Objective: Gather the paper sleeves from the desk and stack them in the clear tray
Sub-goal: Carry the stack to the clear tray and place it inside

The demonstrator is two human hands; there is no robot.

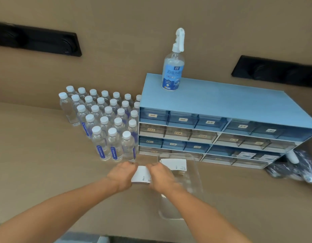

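Both my hands hold a small stack of white paper sleeves just left of the clear tray. My left hand grips the stack's left edge and my right hand grips its right edge, partly over the tray's left rim. Inside the tray's far end lies another stack of white paper sleeves. The tray's near end shows past my right forearm.
Several small water bottles stand in rows at the left, close behind my left hand. A blue drawer cabinet stands behind the tray, with a spray bottle on top. A dark crumpled bag lies at the right.
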